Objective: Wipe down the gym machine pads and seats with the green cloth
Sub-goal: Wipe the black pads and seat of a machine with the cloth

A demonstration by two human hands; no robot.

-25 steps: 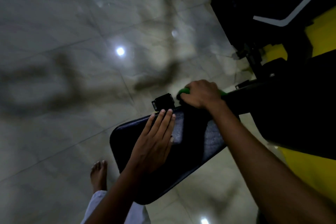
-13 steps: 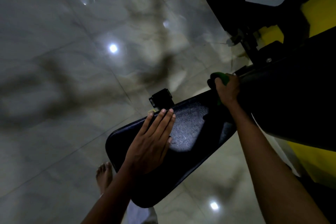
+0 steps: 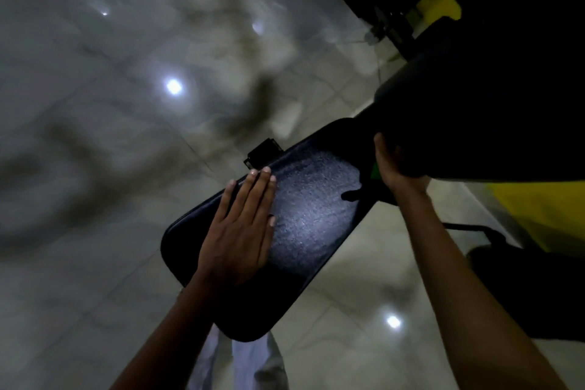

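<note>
Seat pad [image 3: 316, 215], black, textured, tilted: left hand [image 3: 240, 231] lies flat on its near half, fingers straight and together, bracing it. Right hand [image 3: 392, 168] is up at the far end of the pad, where it meets the larger black back pad [image 3: 474, 120], fingers curled. Only a sliver of the green cloth [image 3: 375, 171] shows at the palm edge, so it looks bunched inside that grip, pressed into the gap between the two pads.

Risks, as I read it:
- Cloth is balled up, so contact area is small; likely to skip strips of the seat unless spread out.
- Gap between the pads is dark, so I can't tell whether the cloth reaches the seam. It could snag on the bracket [image 3: 262, 152] just beyond the pad edge.
- Left palm covers part of the pad; that patch stays unwiped until the hand moves.
- Glossy tile floor [image 3: 110, 168] underfoot; leaning weight onto a tilted pad could slip.
</note>
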